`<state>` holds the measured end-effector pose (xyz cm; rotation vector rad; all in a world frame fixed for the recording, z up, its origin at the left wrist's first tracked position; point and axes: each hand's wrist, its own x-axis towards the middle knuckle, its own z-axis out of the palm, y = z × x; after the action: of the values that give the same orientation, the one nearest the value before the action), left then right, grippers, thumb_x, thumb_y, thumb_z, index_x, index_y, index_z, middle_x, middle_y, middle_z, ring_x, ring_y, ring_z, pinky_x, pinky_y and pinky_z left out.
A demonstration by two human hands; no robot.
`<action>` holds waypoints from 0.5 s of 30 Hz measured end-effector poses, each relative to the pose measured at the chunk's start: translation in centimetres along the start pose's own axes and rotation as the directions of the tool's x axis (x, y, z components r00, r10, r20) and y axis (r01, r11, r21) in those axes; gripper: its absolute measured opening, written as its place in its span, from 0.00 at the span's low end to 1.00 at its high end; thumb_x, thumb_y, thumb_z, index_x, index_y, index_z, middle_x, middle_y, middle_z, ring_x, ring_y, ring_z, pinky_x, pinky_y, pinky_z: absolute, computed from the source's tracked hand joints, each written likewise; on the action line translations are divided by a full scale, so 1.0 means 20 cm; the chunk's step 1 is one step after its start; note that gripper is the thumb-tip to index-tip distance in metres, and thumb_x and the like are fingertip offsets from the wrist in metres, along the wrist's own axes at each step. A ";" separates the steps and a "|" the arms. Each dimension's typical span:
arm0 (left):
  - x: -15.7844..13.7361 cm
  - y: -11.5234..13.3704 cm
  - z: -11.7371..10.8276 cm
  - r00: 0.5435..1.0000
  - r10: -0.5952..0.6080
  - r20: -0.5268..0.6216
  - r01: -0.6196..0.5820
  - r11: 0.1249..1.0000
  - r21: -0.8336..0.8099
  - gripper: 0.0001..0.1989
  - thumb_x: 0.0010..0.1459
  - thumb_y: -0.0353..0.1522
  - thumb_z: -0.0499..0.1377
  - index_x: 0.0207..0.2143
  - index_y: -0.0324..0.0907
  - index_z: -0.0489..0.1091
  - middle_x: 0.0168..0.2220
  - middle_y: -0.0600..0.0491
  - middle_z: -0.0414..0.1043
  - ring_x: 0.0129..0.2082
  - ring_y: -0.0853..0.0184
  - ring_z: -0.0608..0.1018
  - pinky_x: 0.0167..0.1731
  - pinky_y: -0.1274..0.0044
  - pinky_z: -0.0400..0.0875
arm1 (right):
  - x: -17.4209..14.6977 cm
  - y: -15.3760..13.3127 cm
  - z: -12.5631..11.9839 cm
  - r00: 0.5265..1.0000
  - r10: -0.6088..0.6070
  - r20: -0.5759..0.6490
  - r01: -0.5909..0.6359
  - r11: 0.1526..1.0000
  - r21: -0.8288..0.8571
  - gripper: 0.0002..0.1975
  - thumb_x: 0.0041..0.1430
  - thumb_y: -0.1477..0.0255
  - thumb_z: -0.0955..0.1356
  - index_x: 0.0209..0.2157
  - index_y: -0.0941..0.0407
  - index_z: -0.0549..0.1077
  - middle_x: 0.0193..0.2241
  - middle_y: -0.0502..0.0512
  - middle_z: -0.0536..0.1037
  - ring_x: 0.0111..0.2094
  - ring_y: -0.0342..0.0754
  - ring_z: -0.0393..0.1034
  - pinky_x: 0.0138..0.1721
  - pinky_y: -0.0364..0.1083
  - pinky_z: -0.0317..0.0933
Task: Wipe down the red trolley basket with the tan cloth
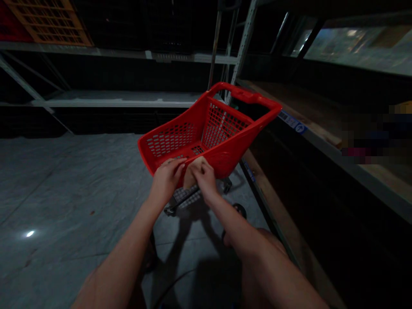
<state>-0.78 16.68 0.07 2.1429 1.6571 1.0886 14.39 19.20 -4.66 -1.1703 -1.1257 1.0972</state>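
Observation:
A red plastic shopping cart with perforated basket walls stands in front of me, its handle toward the far right. My left hand is curled over the near rim of the basket, fingertips inside. Just right of it, my right hand pinches a tan, flat piece of cloth or paper against the outer side of the cart. Whether it is cloth or paper is too blurred to tell. The cart's basket shows only its red floor and holed walls.
Behind the cart runs a white metal rack, with an orange crate at upper left. Wooden-edged shelving with blue labels lines the right side. Grey tiled floor spreads left. Cart casters sit near my feet.

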 end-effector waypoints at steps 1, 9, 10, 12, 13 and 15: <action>0.00 0.00 0.00 1.000 -0.008 0.001 0.008 1.000 -0.002 0.15 0.67 0.33 0.56 0.51 0.42 0.78 0.47 0.48 0.81 0.47 0.62 0.81 0.52 0.71 0.74 | -0.05 0.02 0.06 0.997 0.016 0.070 -0.015 1.000 -0.012 0.05 0.48 0.66 0.72 0.24 0.51 0.76 0.25 0.49 0.78 0.32 0.50 0.72 0.37 0.48 0.67; -0.03 0.01 -0.07 0.998 -0.063 -0.008 0.063 0.997 0.045 0.14 0.67 0.37 0.57 0.47 0.43 0.80 0.45 0.49 0.83 0.45 0.62 0.82 0.51 0.72 0.74 | 0.10 -0.11 -0.14 0.977 0.213 0.004 -0.207 0.947 0.245 0.09 0.45 0.65 0.71 0.28 0.54 0.77 0.25 0.48 0.79 0.29 0.46 0.70 0.34 0.45 0.63; -0.03 0.01 -0.08 0.998 -0.068 -0.019 0.069 0.996 0.063 0.14 0.67 0.38 0.57 0.45 0.44 0.80 0.45 0.50 0.83 0.45 0.62 0.82 0.50 0.72 0.74 | 0.15 -0.13 -0.21 0.979 0.190 -0.072 -0.165 0.952 0.259 0.08 0.45 0.65 0.70 0.28 0.54 0.76 0.25 0.46 0.78 0.28 0.45 0.70 0.34 0.44 0.63; -0.03 0.02 -0.08 0.995 -0.086 -0.046 0.091 0.989 0.117 0.14 0.67 0.40 0.57 0.43 0.43 0.80 0.43 0.49 0.83 0.43 0.61 0.82 0.49 0.71 0.74 | 0.23 -0.16 -0.33 0.955 0.123 -0.271 -0.047 0.961 0.271 0.07 0.45 0.67 0.69 0.28 0.55 0.73 0.24 0.45 0.77 0.29 0.44 0.69 0.34 0.43 0.64; -0.03 0.02 -0.08 0.993 -0.100 -0.065 0.109 0.982 0.153 0.14 0.67 0.41 0.57 0.42 0.43 0.79 0.43 0.49 0.82 0.43 0.59 0.82 0.48 0.70 0.74 | 0.24 -0.17 -0.37 0.926 0.081 -0.369 0.016 0.967 0.253 0.07 0.45 0.69 0.68 0.28 0.55 0.73 0.24 0.45 0.76 0.29 0.44 0.69 0.35 0.42 0.64; -0.03 0.04 -0.06 0.989 -0.115 -0.093 0.132 0.969 0.209 0.15 0.67 0.42 0.56 0.42 0.42 0.78 0.43 0.47 0.82 0.43 0.57 0.81 0.46 0.69 0.74 | 0.23 -0.18 -0.39 0.889 0.030 -0.456 0.065 0.980 0.190 0.06 0.47 0.70 0.67 0.30 0.55 0.72 0.26 0.45 0.76 0.30 0.43 0.69 0.35 0.41 0.64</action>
<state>-0.97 15.56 1.12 2.1096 1.9993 1.0136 22.91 22.66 -1.19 -1.1744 -0.6405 0.8357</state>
